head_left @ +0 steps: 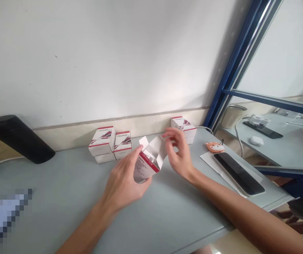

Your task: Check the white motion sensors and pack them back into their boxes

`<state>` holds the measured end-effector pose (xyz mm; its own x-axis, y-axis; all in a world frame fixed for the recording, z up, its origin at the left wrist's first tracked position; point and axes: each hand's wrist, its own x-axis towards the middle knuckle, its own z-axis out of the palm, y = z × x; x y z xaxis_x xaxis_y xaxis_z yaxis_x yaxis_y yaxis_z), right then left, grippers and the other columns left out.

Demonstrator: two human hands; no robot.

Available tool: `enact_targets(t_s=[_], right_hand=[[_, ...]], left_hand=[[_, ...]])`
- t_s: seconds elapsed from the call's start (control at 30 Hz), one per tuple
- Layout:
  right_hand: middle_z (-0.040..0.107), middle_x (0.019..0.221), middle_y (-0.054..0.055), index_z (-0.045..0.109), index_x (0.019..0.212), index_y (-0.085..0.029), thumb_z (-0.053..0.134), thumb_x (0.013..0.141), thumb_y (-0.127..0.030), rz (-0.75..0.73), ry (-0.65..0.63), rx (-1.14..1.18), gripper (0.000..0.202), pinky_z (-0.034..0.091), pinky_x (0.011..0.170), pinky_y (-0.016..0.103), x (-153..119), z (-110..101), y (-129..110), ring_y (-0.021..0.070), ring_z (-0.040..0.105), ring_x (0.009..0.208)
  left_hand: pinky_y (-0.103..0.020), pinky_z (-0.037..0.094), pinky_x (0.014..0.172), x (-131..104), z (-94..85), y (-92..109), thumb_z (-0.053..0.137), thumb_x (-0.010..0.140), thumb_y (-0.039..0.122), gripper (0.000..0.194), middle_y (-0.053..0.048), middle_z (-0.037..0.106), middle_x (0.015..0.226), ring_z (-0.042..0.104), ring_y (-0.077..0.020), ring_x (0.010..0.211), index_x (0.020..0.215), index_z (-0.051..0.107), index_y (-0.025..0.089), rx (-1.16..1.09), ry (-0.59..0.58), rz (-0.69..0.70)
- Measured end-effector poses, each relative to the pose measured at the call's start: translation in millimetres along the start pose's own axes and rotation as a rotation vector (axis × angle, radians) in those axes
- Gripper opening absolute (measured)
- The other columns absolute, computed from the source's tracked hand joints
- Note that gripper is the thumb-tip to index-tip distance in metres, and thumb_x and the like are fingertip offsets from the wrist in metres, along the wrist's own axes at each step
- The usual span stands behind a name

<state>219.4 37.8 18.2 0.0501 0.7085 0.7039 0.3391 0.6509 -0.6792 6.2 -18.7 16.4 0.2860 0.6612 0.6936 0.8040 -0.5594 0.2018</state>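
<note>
A white box with a red edge and the word DETECTOR (147, 165) is tilted above the grey table, its flaps up and something white inside. My left hand (126, 178) grips it from the left, thumb and fingers around its sides. At the flap on the right side is my right hand (178, 151), fingers curled; whether they pinch the flap is hard to make out. Behind my left hand stand several closed boxes of the same kind (102, 141), grouped against the wall. More such boxes (183, 126) sit behind my right hand.
A black cylinder-like object (19, 139) leans at the back left. On the right lie an orange and white animal-shaped item (215, 146) and a dark phone (238, 173) on white paper. Past a blue frame (226, 81), another table (267, 141) holds small items, with a person's hand at its edge.
</note>
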Motion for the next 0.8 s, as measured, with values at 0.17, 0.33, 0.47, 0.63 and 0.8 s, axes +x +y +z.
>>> enact_targets(t_s=[0.17, 0.33, 0.47, 0.63, 0.8], right_hand=[[0.056, 0.136, 0.010, 0.076, 0.114, -0.032, 0.052, 0.096, -0.008, -0.372, -0.180, -0.263, 0.038, 0.053, 0.103, 0.046, 8, -7, 15, 0.0261, 0.060, 0.125], [0.058, 0.143, 0.009, 0.075, 0.094, -0.024, 0.054, 0.094, -0.012, -0.328, -0.354, -0.165, 0.024, 0.049, 0.108, 0.051, 11, -17, 5, 0.0285, 0.057, 0.127], [0.064, 0.139, 0.007, 0.068, 0.081, -0.023, 0.064, 0.097, -0.024, -0.200, -0.505, -0.144, 0.017, 0.046, 0.110, 0.051, 14, -19, -2, 0.0290, 0.054, 0.128], [0.062, 0.138, 0.010, 0.074, 0.117, -0.028, 0.075, 0.096, -0.037, -0.166, -0.545, -0.152, 0.023, 0.048, 0.111, 0.050, 10, -12, 7, 0.0290, 0.053, 0.128], [0.062, 0.135, 0.009, 0.078, 0.108, -0.030, 0.074, 0.098, -0.039, -0.128, -0.510, -0.123, 0.015, 0.048, 0.113, 0.051, 8, -6, 11, 0.0292, 0.053, 0.130]], left_hand=[[-0.039, 0.063, 0.097, 2, 2.4, -5, 0.078, 0.083, 0.026, 0.083, -0.008, 0.073, 0.137, 0.076, -0.0294, 0.116, 0.156, 0.038, 0.028, 0.060, 0.029, -0.023], [-0.039, 0.061, 0.100, 4, 4.7, -9, 0.076, 0.089, 0.025, 0.074, -0.010, 0.073, 0.135, 0.075, -0.0295, 0.117, 0.154, 0.041, 0.025, 0.128, 0.094, -0.001], [-0.043, 0.058, 0.106, 5, 4.8, -12, 0.073, 0.092, 0.023, 0.071, -0.012, 0.070, 0.140, 0.071, -0.0309, 0.124, 0.155, 0.041, 0.026, 0.149, 0.089, 0.049], [-0.046, 0.054, 0.112, 6, 5.4, -15, 0.068, 0.094, 0.015, 0.072, -0.013, 0.069, 0.141, 0.067, -0.0312, 0.131, 0.159, 0.038, 0.025, 0.154, 0.051, 0.167], [-0.043, 0.055, 0.110, 6, 5.8, -19, 0.069, 0.095, 0.017, 0.078, -0.011, 0.069, 0.142, 0.068, -0.0297, 0.129, 0.163, 0.034, 0.028, 0.170, 0.024, 0.189]])
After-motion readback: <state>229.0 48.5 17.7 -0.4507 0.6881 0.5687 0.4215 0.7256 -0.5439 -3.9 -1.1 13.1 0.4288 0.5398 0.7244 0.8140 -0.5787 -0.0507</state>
